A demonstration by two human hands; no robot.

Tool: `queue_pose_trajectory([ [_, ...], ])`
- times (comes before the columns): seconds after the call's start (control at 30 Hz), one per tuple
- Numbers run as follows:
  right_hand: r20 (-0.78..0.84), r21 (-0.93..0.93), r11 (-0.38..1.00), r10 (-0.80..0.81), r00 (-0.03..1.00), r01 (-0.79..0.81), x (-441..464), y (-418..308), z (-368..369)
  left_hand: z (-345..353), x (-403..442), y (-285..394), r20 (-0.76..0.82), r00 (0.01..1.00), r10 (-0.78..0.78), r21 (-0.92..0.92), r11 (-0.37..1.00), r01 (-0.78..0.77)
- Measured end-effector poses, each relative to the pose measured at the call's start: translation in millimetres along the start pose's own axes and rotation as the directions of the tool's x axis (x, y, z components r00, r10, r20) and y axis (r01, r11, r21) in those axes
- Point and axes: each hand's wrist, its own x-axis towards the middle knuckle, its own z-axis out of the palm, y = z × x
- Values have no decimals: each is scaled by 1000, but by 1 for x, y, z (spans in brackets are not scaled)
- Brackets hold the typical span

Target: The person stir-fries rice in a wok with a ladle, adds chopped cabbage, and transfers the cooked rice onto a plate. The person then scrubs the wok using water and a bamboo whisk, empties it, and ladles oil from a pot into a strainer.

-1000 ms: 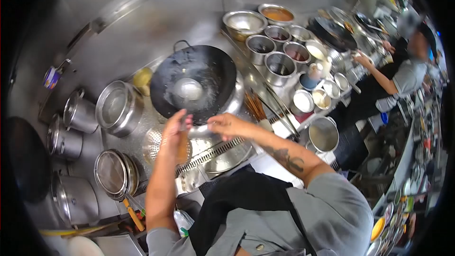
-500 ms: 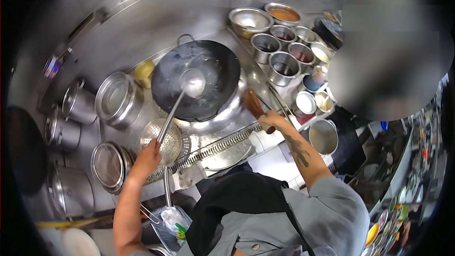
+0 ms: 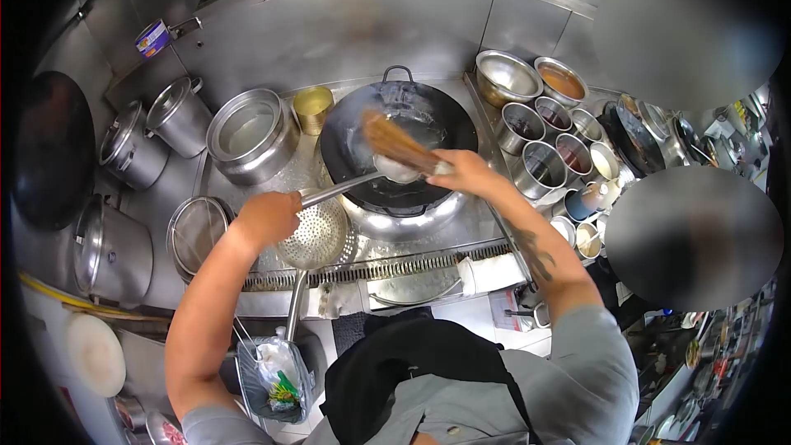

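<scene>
My left hand (image 3: 268, 218) is closed around the handle of a metal ladle (image 3: 342, 188), whose bowl sits low inside a black wok (image 3: 449, 136). My right hand (image 3: 463, 173) grips a brown wok brush (image 3: 394, 140) by its end. The bristles, smeared by motion, point up and left over the wok and partly cover the ladle's bowl. Wet, whitish streaks mark the wok's inner surface. Just below my left hand, a perforated skimmer (image 3: 313, 237) rests at the stove's front, its handle toward me.
Metal pots of sauce (image 3: 544, 163) and wide bowls (image 3: 504, 78) stand right of the wok. To its left are a large pot of liquid (image 3: 247, 136), a yellowish tin (image 3: 313, 109) and a round strainer (image 3: 198, 235). A basket (image 3: 276, 379) hangs below the front edge. Blurred patches cover the far right.
My right hand has brought the brush from the stove's right side up over the wok. The ladle stays in my left hand, now lying lower and flatter. The camera view has shifted.
</scene>
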Motion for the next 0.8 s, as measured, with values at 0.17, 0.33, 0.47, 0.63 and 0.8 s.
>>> queue_pose_trajectory([
  [0.17, 275, -589, 788, 405, 872, -180, 68, 33, 43, 9, -26, 7, -95, 995, 18, 73, 997, -11],
  [0.33, 355, -499, 865, 250, 901, -44, 67, 4, 59, 14, -30, 2, -83, 996, -34, 99, 994, 42],
  [0.47, 301, -603, 787, 381, 874, -136, 102, 38, 25, 31, -26, -5, -101, 995, -15, 196, 980, 35],
  [0.63, 368, -506, 859, 293, 882, -75, 87, 36, 40, 39, -17, -9, -137, 991, 2, 198, 980, 26],
  [0.8, 408, -487, 867, 330, 851, -103, 85, 26, 44, 33, -14, -6, -187, 982, -1, 350, 934, 68],
])
